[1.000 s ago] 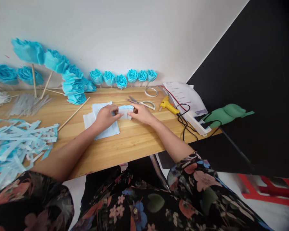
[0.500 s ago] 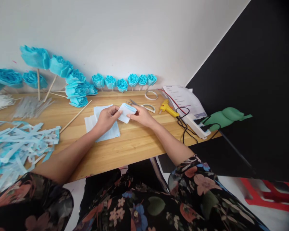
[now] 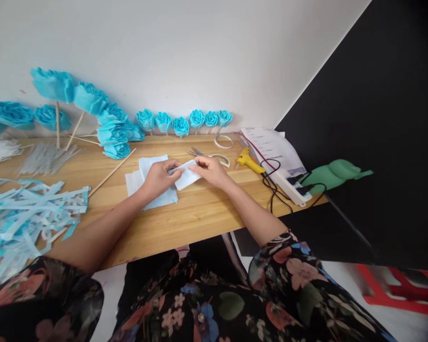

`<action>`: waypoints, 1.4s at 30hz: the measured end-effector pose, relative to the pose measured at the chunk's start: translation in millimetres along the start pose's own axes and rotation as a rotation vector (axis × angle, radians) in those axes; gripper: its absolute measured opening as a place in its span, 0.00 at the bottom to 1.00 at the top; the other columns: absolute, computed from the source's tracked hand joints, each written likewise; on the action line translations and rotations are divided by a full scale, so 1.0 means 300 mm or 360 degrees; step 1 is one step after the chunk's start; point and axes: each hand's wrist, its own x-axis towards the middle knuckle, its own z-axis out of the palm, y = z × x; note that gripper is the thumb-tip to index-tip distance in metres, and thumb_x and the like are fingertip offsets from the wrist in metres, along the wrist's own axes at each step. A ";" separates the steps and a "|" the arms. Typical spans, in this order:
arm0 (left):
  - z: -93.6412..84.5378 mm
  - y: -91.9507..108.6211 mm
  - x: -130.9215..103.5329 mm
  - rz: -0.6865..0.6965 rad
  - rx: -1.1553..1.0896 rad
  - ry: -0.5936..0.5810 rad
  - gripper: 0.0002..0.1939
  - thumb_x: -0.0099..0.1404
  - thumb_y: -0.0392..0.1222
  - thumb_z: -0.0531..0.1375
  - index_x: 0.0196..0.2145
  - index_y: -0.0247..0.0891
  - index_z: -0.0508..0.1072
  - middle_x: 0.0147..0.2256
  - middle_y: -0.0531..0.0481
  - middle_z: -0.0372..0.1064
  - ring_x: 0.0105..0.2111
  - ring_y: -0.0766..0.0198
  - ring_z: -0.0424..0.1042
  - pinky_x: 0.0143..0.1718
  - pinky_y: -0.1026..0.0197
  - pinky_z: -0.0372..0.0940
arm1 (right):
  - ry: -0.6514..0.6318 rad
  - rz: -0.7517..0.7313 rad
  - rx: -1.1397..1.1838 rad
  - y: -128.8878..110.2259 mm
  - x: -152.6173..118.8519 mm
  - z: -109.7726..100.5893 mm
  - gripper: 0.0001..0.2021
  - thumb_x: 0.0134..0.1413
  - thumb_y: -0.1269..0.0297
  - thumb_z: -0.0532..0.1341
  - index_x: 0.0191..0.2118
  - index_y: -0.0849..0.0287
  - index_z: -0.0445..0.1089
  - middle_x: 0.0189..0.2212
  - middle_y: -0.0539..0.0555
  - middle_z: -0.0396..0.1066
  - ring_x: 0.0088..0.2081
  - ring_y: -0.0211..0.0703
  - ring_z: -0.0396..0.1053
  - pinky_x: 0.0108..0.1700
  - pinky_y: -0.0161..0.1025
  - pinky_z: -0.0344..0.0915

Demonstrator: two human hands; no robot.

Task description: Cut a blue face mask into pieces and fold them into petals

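Between my hands is a folded piece of pale blue fabric, thin and soft-looking. My left hand pinches its left edge with thumb and fingers. At the upper right edge, my right hand grips it the same way. Beneath and beside my left hand lies a small stack of pale blue fabric sheets on the wooden table. Just behind my right hand rest scissors with light-coloured handles, partly covered by the hand.
Blue artificial flowers on sticks line the wall. Cut blue and white strips heap at left, near clear glue sticks. At right are a tape roll, a yellow glue gun, a power strip with cables, and papers.
The folded fabric has turned and come slightly lower, its long edge now facing up. Both hands have shifted their fingers along it and still hold it.
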 end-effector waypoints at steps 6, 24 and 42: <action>0.009 0.009 -0.006 -0.0128 -0.0246 -0.0015 0.15 0.58 0.52 0.63 0.30 0.36 0.73 0.27 0.52 0.70 0.26 0.65 0.65 0.26 0.64 0.57 | 0.0128 -0.0054 0.0151 -0.002 -0.006 0.011 0.14 0.54 0.52 0.62 0.33 0.60 0.69 0.26 0.48 0.64 0.28 0.35 0.60 0.31 0.33 0.57; 0.017 -0.009 0.004 -0.0313 -0.0628 0.0083 0.20 0.53 0.55 0.68 0.31 0.35 0.73 0.21 0.50 0.72 0.21 0.62 0.70 0.26 0.60 0.64 | 0.0340 -0.0054 0.0249 0.049 0.013 0.000 0.18 0.51 0.49 0.65 0.38 0.60 0.76 0.30 0.50 0.70 0.31 0.37 0.65 0.35 0.34 0.62; 0.030 -0.031 0.008 -0.0350 -0.0687 0.0051 0.24 0.49 0.59 0.70 0.32 0.35 0.73 0.25 0.51 0.73 0.24 0.61 0.72 0.27 0.60 0.66 | 0.0058 0.0020 0.0232 0.012 0.000 0.010 0.20 0.49 0.51 0.67 0.43 0.60 0.72 0.34 0.51 0.72 0.33 0.39 0.68 0.36 0.35 0.65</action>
